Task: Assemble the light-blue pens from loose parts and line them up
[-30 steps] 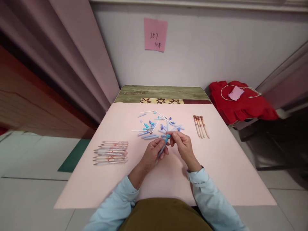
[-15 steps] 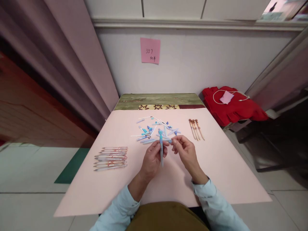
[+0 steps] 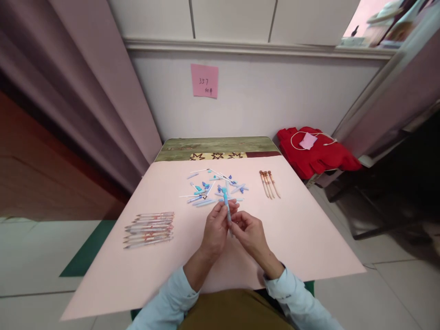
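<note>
And here we are with both hands meeting on one pale blue pen, held up in front of us over the near half of the desk, its bright blue top pointing away towards the wall! Our left hand has it pinched around the middle, thumb against the barrel, and here's the change: half a second ago our right hand was off to the side, clear of the pen, and a second ago it was up at the blue top. Now it has come down to the lower end, thumb and forefinger closed in a narrow pinch just below the left hand's grip

What does that mean for the work? We judge attention has switched from the top of the pen to its tail, with two grips making it steadier than one. Whether anything is being twisted or pushed, we can't tell; the fingers hide that stretch

Just beyond the fingers lies the scatter of loose pen parts, blue tubes, caps and thin white refills at all angles, some crossing others. Out to our left, a row of pale pens lies side by side, tips pointing left; over to our right, a small bunch of brown-topped pens sits well apart from the scatter, heads towards the wall
</note>
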`<state>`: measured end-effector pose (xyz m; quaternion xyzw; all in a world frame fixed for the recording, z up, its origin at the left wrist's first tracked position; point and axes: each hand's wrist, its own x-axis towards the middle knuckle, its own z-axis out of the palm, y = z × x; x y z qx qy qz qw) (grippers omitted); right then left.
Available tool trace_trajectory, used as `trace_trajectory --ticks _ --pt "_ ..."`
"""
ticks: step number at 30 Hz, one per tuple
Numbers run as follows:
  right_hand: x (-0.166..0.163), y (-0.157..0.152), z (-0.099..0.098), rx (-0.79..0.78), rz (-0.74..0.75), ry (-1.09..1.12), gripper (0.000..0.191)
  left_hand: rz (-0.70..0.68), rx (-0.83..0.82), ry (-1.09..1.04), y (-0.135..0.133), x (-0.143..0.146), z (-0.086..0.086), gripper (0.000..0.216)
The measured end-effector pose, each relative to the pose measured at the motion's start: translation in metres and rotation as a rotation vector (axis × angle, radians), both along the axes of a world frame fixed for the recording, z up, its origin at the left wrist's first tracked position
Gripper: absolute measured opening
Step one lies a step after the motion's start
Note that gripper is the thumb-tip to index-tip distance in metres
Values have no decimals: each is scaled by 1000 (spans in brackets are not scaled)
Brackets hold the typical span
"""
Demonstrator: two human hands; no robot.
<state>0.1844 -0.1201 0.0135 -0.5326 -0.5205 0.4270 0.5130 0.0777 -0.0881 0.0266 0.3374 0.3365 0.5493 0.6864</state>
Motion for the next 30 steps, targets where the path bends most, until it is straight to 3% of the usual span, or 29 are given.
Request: trace_trajectory --ticks 4,7,10,15,22,30 --pt "25 4 -6 5 -82 47 23 -65 43 92 -2 -9 0 35" --pt "71 20 -11 10 -222 10 29 4 113 458 -5 -29 -10 32" --pt "130 42 -16 -8 -338 -126 32 120 152 741 -8 -52 -25 26" --pt "203 76 -28 -174 -466 -465 29 168 188 846 -9 -68 -42 25" --pt "225 103 -43 -288 -463 -555 25 125 248 885 -8 -66 -42 23" --pt "236 125 -45 -335 -451 -655 20 149 257 906 -9 -66 -39 21"
